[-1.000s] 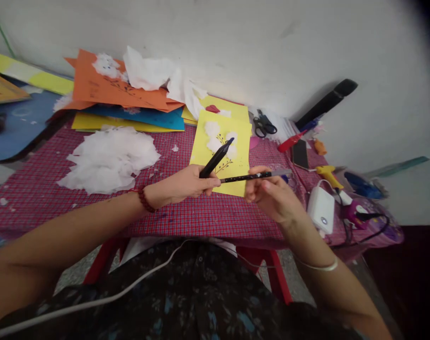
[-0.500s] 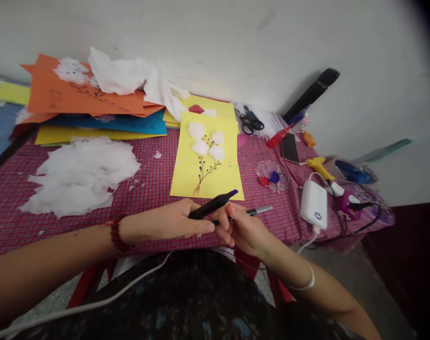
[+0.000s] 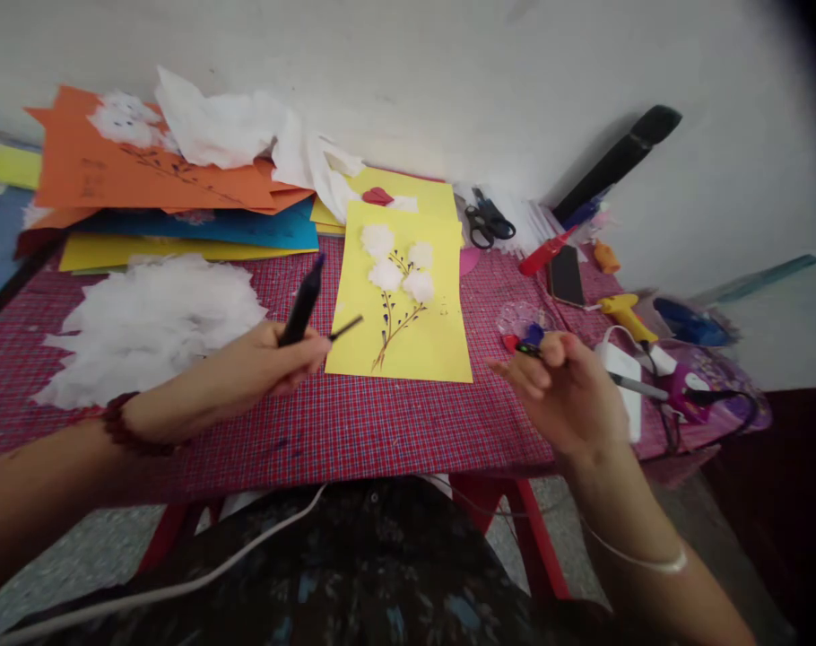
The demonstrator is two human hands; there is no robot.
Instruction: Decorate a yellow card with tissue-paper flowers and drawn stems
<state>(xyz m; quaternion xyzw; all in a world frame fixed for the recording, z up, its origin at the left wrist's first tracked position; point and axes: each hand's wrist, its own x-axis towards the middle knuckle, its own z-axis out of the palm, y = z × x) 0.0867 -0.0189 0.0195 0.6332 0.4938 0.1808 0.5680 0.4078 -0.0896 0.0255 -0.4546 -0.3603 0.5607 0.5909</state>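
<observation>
From my end, I have both hands above a tabletop (image 3: 394, 431) covered in red checked cloth. My left hand (image 3: 283, 361) is closed around a thick black marker with a dark blue-violet tip (image 3: 304, 305), pointing upward, and a short, thin dark rod (image 3: 347, 327) juts from the same fingers. My right hand (image 3: 566, 386) grasps a slim pen with a grey end (image 3: 640, 387); its dark end shows at the curled fingers, near a clear plastic palette with red and blue paint (image 3: 516, 316). Between the hands, the yellow paper sheet (image 3: 438, 345) lies flat, bearing four fluffy white blossoms (image 3: 385, 274) over a painted branch. Left of it I see a heap of thin white tissue (image 3: 159, 314), partly hidden by my left forearm. Black-handled scissors (image 3: 489, 226) rest beyond the sheet's far right corner, and a red tube (image 3: 542, 256) lies beside a dark phone (image 3: 567, 275).
</observation>
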